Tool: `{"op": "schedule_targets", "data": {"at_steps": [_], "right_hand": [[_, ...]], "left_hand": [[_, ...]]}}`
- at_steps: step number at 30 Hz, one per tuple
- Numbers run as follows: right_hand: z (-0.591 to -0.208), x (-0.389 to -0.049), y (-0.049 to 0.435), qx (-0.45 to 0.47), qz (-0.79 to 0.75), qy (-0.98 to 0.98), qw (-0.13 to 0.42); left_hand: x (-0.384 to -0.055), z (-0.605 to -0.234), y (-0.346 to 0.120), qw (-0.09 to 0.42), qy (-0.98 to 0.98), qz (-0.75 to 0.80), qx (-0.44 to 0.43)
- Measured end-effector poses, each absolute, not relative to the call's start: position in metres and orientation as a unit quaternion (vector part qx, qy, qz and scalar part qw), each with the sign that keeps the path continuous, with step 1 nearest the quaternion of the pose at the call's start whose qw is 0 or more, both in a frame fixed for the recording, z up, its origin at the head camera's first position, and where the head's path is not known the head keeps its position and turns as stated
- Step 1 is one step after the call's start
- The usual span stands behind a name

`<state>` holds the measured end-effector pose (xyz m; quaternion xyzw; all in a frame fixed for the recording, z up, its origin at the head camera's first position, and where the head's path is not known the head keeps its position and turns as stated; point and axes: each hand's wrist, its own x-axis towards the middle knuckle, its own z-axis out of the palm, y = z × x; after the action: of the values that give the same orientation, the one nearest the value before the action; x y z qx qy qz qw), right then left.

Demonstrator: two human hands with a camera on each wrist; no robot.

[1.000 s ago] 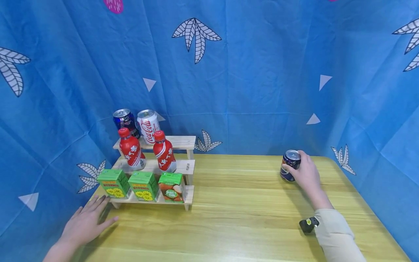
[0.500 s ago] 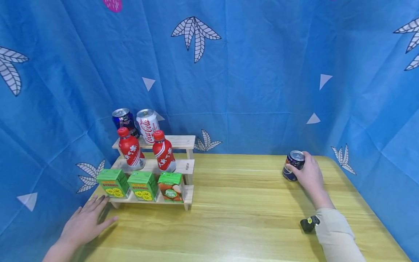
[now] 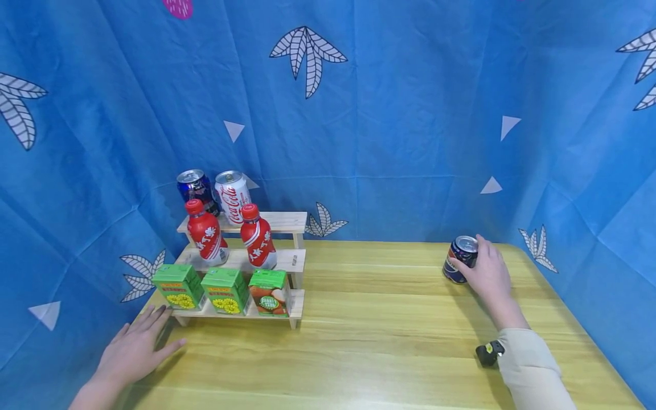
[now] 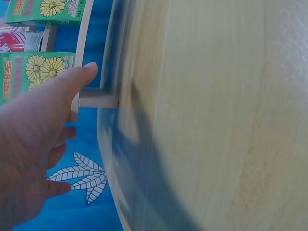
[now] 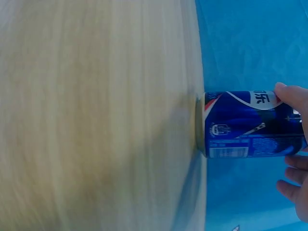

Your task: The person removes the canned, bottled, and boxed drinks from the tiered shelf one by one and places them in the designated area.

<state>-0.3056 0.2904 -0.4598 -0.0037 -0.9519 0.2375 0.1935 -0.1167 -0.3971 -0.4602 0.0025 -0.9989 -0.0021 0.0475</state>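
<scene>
My right hand [image 3: 489, 276] holds a dark blue soda can [image 3: 459, 261] near the right back of the table, thumb on its near side and fingers at its right. In the right wrist view the thumb lies on the can [image 5: 250, 125] close to its top, and its base is at the tabletop. My left hand [image 3: 130, 350] lies with fingers spread, fingertips at the front left end of a three-step wooden rack [image 3: 294, 304]. In the left wrist view the left thumb is extended beside a green drink carton [image 4: 36, 72].
Three green cartons [image 3: 224, 290] stand on the rack's lowest step, two red bottles [image 3: 258, 239] on the middle step, a white Coca-Cola can [image 3: 232, 196] and a blue can [image 3: 196, 188] on top. Blue curtain [image 3: 400, 114] closes off the back and sides of the table [image 3: 369, 330].
The right hand and soda can have shifted slightly to the right, mostly in the first half second. The left hand and the rack have stayed in place.
</scene>
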Motion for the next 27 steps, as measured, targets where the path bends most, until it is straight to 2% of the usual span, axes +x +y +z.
{"op": "schedule_targets", "data": {"at_steps": [19, 27], "right_hand": [[-0.409, -0.289, 0.272, 0.087, 0.182, -0.950, 0.238], [-0.387, -0.286, 0.254, 0.147, 0.146, -0.935, 0.287]], "left_hand": [[-0.116, -0.462, -0.398, 0.056, -0.998, -0.002, -0.002], [-0.116, -0.462, -0.397, 0.052, -0.999, -0.003, 0.003]]}}
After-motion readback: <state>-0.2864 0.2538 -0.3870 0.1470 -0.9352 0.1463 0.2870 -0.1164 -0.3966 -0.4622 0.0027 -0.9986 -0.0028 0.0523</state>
